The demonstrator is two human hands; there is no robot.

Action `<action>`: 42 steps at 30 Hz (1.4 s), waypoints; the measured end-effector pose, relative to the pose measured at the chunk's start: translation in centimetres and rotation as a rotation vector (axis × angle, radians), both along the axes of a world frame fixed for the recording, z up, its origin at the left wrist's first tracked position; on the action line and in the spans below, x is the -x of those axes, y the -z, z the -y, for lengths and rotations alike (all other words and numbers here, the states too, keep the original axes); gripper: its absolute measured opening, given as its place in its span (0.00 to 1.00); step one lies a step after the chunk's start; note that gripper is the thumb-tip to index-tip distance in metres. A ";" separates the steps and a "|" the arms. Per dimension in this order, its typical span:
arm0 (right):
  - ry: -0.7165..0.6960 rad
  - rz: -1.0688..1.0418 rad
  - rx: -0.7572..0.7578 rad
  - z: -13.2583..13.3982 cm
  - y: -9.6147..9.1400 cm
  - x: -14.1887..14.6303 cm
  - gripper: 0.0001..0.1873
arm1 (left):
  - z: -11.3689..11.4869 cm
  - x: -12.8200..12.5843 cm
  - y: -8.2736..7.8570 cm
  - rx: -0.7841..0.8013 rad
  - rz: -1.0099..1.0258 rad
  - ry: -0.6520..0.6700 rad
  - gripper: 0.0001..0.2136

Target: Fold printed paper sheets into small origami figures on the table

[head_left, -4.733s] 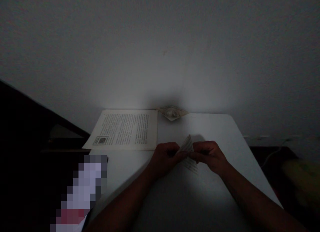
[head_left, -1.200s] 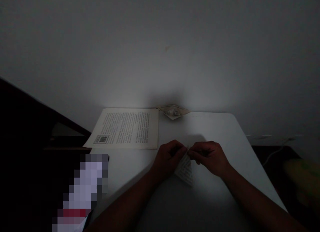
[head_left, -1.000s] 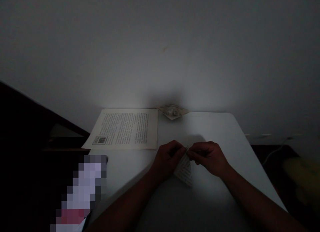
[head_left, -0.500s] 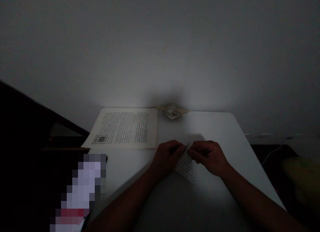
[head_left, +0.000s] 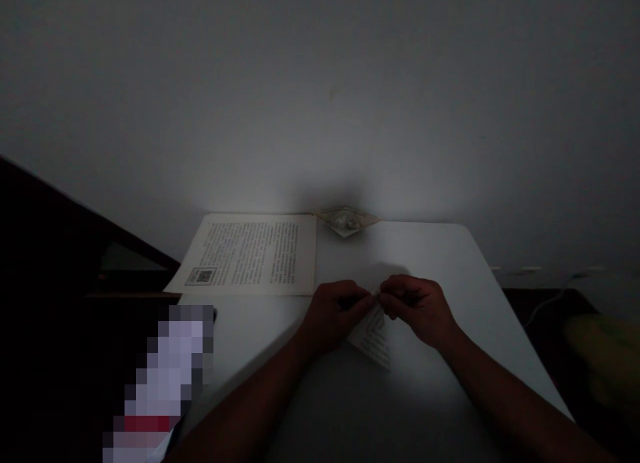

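Between my hands, a folded piece of printed paper (head_left: 374,340) hangs over the white table, its visible part roughly triangular with a point toward me. My left hand (head_left: 336,315) pinches it near its top, thumb and fingers together. From the other side my right hand (head_left: 419,310) grips the same top tip, its fingertips almost touching those of the left. The exact fold at the tip is hidden by the fingers. Beyond the hands, a folded paper boat (head_left: 344,222) stands near the table's back edge.
Printed sheets (head_left: 255,256) lie at the table's back left, one with a square code. The white table (head_left: 420,243) meets a pale wall (head_left: 320,116). A blurred-out bright object (head_left: 160,376) is at the lower left, and a white cable (head_left: 545,303) runs at right.
My right hand has shifted slightly up and left, closing on the paper's top tip. The fingertips of both hands are now nearer each other.
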State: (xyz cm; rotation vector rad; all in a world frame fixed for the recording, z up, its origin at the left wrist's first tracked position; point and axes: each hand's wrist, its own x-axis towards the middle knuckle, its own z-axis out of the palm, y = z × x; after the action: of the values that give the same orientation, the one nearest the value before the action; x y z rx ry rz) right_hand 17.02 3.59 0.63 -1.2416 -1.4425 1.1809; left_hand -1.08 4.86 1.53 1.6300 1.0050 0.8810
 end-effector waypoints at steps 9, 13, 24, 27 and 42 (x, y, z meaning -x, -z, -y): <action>-0.051 0.118 -0.116 -0.1 -0.9 0.0 0.06 | 0.3 -0.2 0.4 0.028 0.009 0.018 0.07; -0.026 0.064 -0.044 -0.1 -0.7 0.1 0.10 | 0.4 -0.2 0.1 0.029 0.023 -0.014 0.07; 0.044 0.014 0.003 -0.2 -0.6 0.1 0.12 | 0.3 -0.2 0.1 0.109 0.040 -0.039 0.08; -0.008 -0.022 0.056 -0.3 -0.3 -0.1 0.13 | 0.3 -0.1 0.0 0.104 0.027 -0.062 0.08; 0.161 0.015 -0.030 -0.8 0.1 -0.2 0.12 | 0.2 -0.1 0.4 0.011 -0.012 -0.118 0.08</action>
State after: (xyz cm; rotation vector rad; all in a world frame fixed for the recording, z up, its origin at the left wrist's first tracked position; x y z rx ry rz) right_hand 17.26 4.39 0.58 -1.3226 -1.3397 1.0399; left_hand -1.01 4.66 1.12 1.5814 1.1222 0.9433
